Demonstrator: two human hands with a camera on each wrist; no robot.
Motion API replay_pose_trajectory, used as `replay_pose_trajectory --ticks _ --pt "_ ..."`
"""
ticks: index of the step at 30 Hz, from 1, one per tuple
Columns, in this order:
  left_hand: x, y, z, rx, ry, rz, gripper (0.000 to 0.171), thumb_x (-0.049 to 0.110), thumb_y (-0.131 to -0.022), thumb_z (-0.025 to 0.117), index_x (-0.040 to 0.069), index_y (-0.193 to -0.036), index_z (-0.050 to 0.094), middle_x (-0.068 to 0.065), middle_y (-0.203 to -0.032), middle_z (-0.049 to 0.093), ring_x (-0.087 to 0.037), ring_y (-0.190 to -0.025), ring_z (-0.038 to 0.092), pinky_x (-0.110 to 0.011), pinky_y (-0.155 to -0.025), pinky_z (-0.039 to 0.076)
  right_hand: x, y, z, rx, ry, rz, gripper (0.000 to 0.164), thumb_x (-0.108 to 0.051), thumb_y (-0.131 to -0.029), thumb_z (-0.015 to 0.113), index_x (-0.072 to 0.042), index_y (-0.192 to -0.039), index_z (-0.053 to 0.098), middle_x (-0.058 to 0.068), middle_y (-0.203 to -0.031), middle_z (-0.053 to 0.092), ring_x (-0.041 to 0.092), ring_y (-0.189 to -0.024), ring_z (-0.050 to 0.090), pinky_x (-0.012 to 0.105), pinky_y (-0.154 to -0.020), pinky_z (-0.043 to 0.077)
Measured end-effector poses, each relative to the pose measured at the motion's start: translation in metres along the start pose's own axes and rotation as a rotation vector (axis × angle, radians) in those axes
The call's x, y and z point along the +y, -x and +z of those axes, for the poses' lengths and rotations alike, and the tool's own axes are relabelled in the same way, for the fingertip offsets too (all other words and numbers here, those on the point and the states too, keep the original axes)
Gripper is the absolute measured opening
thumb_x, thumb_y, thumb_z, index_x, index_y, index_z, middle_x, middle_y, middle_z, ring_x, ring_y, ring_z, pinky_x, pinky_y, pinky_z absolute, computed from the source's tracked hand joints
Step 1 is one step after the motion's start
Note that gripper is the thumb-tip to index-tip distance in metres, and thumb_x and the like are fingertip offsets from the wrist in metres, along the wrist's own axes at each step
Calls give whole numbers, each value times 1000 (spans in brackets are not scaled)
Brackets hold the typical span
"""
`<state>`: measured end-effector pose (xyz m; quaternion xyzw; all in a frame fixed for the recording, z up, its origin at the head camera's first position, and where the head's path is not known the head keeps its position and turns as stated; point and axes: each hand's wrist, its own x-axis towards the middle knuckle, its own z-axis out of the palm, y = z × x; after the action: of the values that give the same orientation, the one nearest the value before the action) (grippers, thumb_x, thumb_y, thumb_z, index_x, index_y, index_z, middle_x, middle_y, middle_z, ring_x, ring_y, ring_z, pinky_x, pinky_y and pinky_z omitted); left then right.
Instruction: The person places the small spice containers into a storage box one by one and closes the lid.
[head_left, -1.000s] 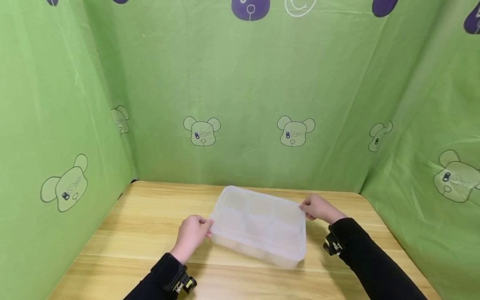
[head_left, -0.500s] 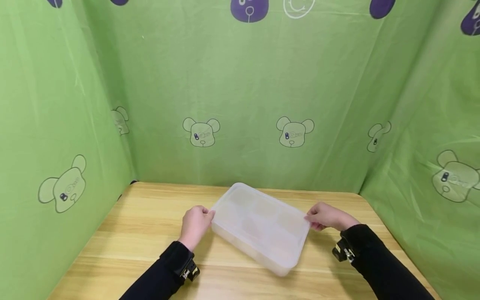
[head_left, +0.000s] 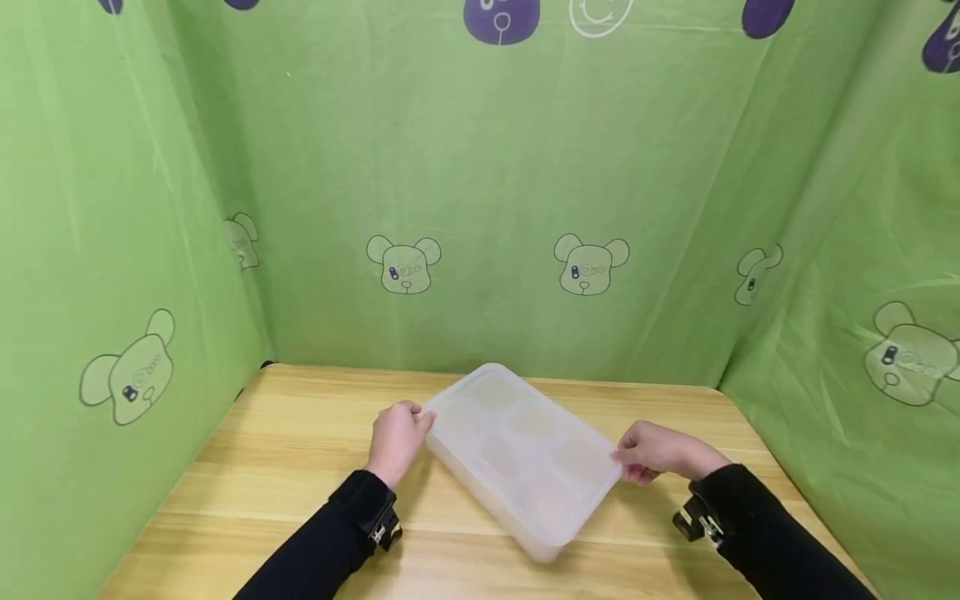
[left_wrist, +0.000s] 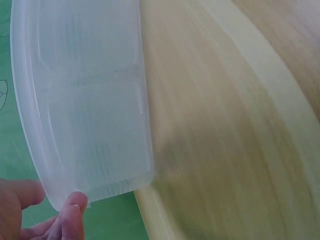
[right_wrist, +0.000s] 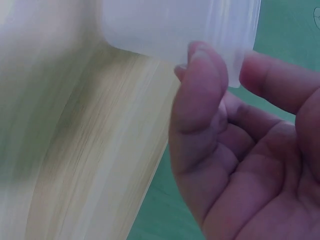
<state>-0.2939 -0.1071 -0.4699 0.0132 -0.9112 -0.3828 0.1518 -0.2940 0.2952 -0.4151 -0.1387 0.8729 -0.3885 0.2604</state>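
Note:
A translucent white plastic box (head_left: pixel 525 458) with a lid lies diagonally over the table, one corner pointing toward me. Several rounded compartments show faintly through the lid. My left hand (head_left: pixel 396 440) pinches the rim at its left corner between thumb and fingers. At the opposite corner my right hand (head_left: pixel 663 452) pinches the rim as well. The left wrist view has the box (left_wrist: pixel 95 115) side-on, its corner between the left hand's (left_wrist: pixel 45 220) thumb and fingertips. In the right wrist view the right hand (right_wrist: pixel 245 150) takes the lid edge of the box (right_wrist: pixel 155 25) between thumb and curled finger.
The wood-grain table (head_left: pixel 300 467) extends around the box on every side. Green cloth (head_left: pixel 480 183) printed with bear heads hangs behind the table and along its left and right sides. Each black sleeve carries a small camera at the wrist.
The box has turned clockwise in the head view. My left hand has moved away from me with its corner, while my right hand has come nearer and slightly right.

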Motion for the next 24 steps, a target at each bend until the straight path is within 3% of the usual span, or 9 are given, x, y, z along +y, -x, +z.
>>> replay_pose_trajectory --ticks 8,12,16,20,24 --pt "8 -8 7 -52 8 43 28 24 -89 76 -2 -95 70 -5 -75 67 -21 -67 62 -41 -68 53 -6 8 10 -57 -32 10 27 -6 -99 57 9 -78 65 4 -65 61 10 -56 53 21 -52 47" --pt "7 -12 10 -114 95 35 44 23 -91 74 -10 -120 64 -17 -98 73 -28 -88 70 -44 -83 56 -8 12 15 -73 -50 25 27 -7 -99 58 9 -78 64 6 -66 62 11 -55 54 22 -53 50" --pt "5 -17 15 -203 271 20 55 16 -95 70 -14 -136 50 -29 -125 63 -36 -111 66 -44 -94 53 -9 16 19 -77 -41 57 25 -10 -99 60 6 -80 63 7 -68 63 11 -55 55 23 -53 51" --pt "2 -22 21 -263 392 32 57 9 -97 66 -15 -141 42 -32 -132 57 -40 -117 62 -41 -95 52 -11 18 22 -114 -63 83 25 -11 -99 61 6 -80 63 7 -67 63 10 -53 55 21 -52 50" --pt "4 -26 27 -265 387 37 57 9 -97 65 -16 -142 40 -33 -131 57 -40 -117 62 -41 -96 52 -11 20 26 -191 -110 86 27 -13 -100 60 7 -82 64 5 -66 63 7 -51 55 19 -50 49"
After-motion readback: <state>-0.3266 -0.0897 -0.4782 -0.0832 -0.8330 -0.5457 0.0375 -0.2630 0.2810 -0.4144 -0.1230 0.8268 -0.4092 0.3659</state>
